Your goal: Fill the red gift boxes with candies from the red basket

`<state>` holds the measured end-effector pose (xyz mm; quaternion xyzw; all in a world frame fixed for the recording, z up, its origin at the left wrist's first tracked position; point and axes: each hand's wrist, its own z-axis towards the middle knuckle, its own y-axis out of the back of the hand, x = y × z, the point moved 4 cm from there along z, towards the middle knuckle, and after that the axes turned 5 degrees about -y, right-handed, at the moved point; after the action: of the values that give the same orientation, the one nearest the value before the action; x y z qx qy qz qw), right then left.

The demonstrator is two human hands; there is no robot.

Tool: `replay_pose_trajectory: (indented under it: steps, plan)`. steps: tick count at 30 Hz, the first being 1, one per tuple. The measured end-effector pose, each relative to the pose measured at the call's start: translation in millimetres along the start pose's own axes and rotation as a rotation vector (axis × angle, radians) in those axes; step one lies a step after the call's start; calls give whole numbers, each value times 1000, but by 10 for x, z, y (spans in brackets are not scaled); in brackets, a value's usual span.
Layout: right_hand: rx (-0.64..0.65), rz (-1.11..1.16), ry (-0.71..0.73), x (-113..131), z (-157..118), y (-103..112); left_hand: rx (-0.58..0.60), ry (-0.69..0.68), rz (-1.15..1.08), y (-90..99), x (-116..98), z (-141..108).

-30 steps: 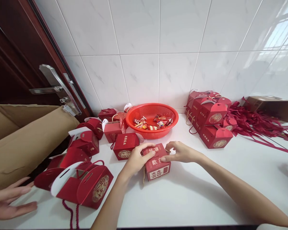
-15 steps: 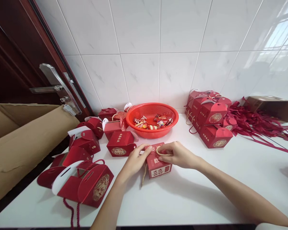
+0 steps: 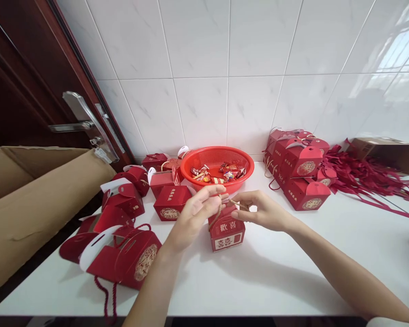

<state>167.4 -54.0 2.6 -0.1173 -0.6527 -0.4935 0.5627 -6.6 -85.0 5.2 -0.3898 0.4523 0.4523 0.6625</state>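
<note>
A small red gift box (image 3: 226,231) with gold lettering stands upright on the white table in front of me. At its top is a tan twisted rope handle (image 3: 215,219); the rope rises along the left side towards my fingers. My right hand (image 3: 257,210) pinches the rope between thumb and fingers, just right of the box's top. Stretched out beside the upper left of the box is my left hand (image 3: 197,213), its fingertips close to the rope; whether they touch it is hard to tell. Both hands partly hide the box's top flaps.
Behind the box sits a red plastic basket (image 3: 236,186) with wrapped sweets (image 3: 230,174). Several red boxes (image 3: 172,202) stand at left, and more are stacked (image 3: 301,163) at right beside red ribbons (image 3: 354,170). Cardboard boxes (image 3: 44,204) flank the table (image 3: 276,281).
The box's top, pressed low before, now stands raised. My left hand has lifted off the box with fingers extended. The rope's hanging left end has been drawn up.
</note>
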Motion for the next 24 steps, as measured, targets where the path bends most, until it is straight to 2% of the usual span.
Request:
replay_pose_trajectory:
  steps: [5,8,11,14,18,21,23,24]
  plan:
    - [-153,62,5,109,-73,32,176,-19,-90,-394,50,-11]
    - [-280,77,2,115,-138,5,214,-71,-108,-577,15,-10]
    - [-423,75,6,93,-232,5,224,-95,-126,-690,4,-5]
    - [-618,45,29,67,-364,106,225,-127,-159,-724,19,-27]
    - [-958,109,95,50,-631,512,150,-212,-119,-628,82,-93]
    - [-1267,104,180,97,-918,987,81,-234,-35,-509,208,-143]
    - [-1471,81,254,145,-1121,1321,45,-201,22,-433,329,-171]
    - [-1532,56,264,163,-1196,1483,31,-171,47,-399,394,-185]
